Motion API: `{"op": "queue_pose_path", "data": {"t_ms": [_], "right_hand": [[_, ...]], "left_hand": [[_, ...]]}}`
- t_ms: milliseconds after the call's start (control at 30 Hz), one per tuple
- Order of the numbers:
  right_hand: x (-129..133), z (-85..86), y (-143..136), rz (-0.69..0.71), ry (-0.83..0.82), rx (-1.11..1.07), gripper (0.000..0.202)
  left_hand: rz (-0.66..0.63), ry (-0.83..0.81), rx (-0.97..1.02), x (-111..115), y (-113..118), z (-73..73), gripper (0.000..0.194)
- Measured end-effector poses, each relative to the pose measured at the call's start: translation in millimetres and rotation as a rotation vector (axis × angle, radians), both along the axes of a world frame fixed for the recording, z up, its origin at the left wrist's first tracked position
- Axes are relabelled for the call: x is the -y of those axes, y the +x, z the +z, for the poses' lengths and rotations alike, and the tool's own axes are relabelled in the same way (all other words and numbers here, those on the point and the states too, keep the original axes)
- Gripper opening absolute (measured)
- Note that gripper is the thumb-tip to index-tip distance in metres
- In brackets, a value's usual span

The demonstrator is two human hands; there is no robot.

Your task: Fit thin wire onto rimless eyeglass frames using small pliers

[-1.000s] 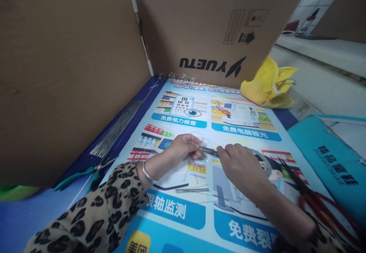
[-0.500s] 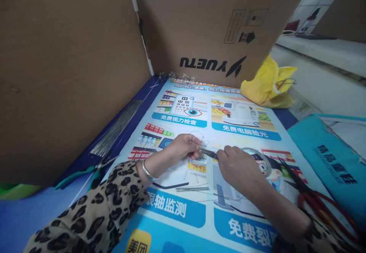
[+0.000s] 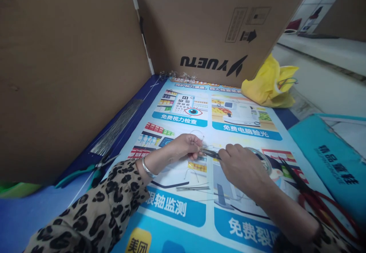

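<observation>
The left hand [image 3: 185,147] pinches a thin wire [image 3: 197,134] between its fingers above a printed poster [image 3: 171,165], while the right hand [image 3: 243,169] grips pliers [image 3: 210,153] whose tips meet the wire at the left fingertips. A few short rods [image 3: 193,188] lie on the poster below the hands, and a coil of wire [image 3: 265,163] sits just beside the right hand. Green-handled pliers [image 3: 77,176] and a bundle of thin rods [image 3: 117,127] lie on the left, with red-handled scissors [image 3: 317,199] on the right.
</observation>
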State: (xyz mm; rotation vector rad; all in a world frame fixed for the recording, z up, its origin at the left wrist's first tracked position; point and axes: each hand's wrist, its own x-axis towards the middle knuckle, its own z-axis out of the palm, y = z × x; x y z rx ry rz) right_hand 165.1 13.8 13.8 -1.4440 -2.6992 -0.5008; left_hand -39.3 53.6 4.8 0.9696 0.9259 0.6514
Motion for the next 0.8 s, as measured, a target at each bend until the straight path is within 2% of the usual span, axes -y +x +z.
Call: {"op": "queue_pose_path", "data": {"t_ms": [233,633,800], "right_hand": [[-5.5,1.6,5.4,0.05,-0.031,0.018,0.009],[-0.7,3.9,3.5,0.057,0.051,0.037,0.009],[-1.4,3.3,3.4,0.066,0.079,0.044,0.01]], "left_hand": [[-0.053,0.016,-0.014,-0.2,-2.0,1.5,0.009],[0.037,0.016,-0.066,2.1,3.9,-1.2,0.009],[0.006,0.024,-0.015,2.1,1.7,-0.7,0.007]]}}
